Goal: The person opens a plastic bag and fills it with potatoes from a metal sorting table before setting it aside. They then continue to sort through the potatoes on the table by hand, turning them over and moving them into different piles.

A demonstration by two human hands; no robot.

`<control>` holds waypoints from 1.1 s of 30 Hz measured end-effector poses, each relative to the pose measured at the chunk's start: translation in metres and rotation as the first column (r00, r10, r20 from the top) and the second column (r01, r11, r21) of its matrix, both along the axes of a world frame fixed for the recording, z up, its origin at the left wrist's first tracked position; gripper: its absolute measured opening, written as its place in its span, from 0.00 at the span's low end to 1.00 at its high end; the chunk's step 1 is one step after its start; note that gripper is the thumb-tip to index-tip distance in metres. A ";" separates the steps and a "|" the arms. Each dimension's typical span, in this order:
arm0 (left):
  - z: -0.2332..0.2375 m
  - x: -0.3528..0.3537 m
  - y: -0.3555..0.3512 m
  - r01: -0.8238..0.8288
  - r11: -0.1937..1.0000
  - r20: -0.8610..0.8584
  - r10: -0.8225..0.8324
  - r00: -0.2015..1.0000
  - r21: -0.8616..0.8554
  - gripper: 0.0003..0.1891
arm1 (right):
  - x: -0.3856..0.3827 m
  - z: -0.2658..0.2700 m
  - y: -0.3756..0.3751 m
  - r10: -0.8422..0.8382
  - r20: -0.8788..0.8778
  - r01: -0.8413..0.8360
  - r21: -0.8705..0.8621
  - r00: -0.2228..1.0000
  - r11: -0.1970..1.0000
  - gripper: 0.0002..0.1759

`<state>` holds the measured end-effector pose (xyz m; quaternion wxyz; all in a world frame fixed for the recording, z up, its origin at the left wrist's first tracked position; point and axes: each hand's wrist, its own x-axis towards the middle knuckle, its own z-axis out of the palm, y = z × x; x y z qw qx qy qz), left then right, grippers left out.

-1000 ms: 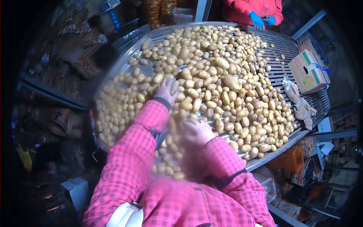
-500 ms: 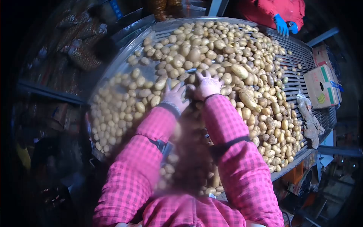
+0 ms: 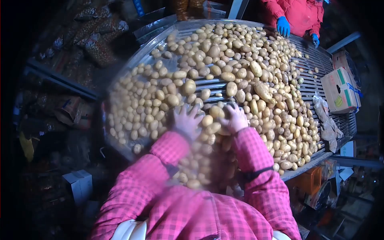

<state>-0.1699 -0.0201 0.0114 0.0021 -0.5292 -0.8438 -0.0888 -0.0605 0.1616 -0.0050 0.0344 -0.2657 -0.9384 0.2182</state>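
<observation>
Many loose potatoes point(image 3: 154, 100) cover a slatted metal sorting table point(image 3: 212, 85) with a raised rim. My left hand point(image 3: 187, 121) rests on the potatoes near the front middle, its fingers spread and pointing away from me. A little to its right, my right hand point(image 3: 237, 119) has its fingers apart, touching potatoes from the side. Several potatoes, one a rounder potato point(image 3: 216, 111), lie between the two hands without being gripped. Just beyond my hands, bare slats show in a gap among the potatoes.
Across the table stands a person in a red jacket point(image 3: 302, 18), one blue-gloved hand point(image 3: 283, 26) at the potatoes' edge. A cardboard box point(image 3: 341, 91) and a crumpled bag point(image 3: 328, 124) lie on the right slats. Filled net sacks point(image 3: 100, 50) are stacked at left. An orange crate point(image 3: 311, 181) sits below right.
Both my hands have drawn back toward me, with potatoes shifted nearer and slats uncovered behind them. The other person's gloved hands have moved apart. The view has shifted somewhat.
</observation>
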 end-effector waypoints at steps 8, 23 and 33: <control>-0.002 0.005 -0.023 0.036 0.962 0.217 -0.098 0.971 0.271 0.18 | 0.080 0.031 -0.057 0.103 -0.065 -0.100 0.050 0.993 0.994 0.32; -0.040 -0.109 0.061 -0.585 0.783 0.914 -0.370 -0.167 0.210 0.20 | 0.083 0.004 -0.067 0.004 -0.135 0.015 0.144 0.991 0.989 0.29; 0.048 0.018 0.020 -0.410 0.864 0.766 -0.468 -0.441 0.292 0.25 | 0.087 0.018 -0.054 -0.448 -0.392 -0.110 -0.837 0.803 0.535 0.26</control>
